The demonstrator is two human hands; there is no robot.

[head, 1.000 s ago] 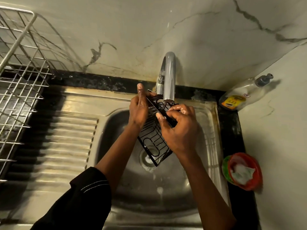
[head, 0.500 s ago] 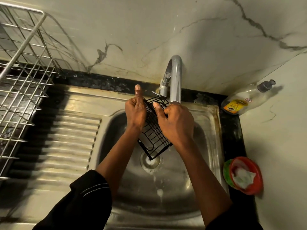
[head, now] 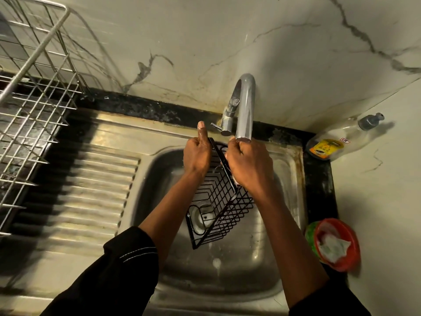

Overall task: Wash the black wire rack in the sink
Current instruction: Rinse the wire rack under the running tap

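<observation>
The black wire rack (head: 216, 210) hangs tilted over the steel sink basin (head: 284, 179), its upper end under the chrome tap spout (head: 245, 110). My left hand (head: 197, 153) grips the rack's upper left edge, thumb pointing up. My right hand (head: 249, 165) is curled over the rack's upper right side, just below the spout's mouth. What its fingers hold against the wires is hidden. The drain shows through the rack's lower end.
A steel wire dish basket (head: 34, 106) stands at the left beside the ribbed drainboard (head: 91, 192). A clear soap dispenser bottle (head: 339, 142) lies at the back right corner. A red bowl (head: 335, 245) with white foam sits on the right counter.
Both hands have shifted slightly up the rack toward the tap. My right hand now covers the rack's upper right side, and the rack hangs lower into the basin.
</observation>
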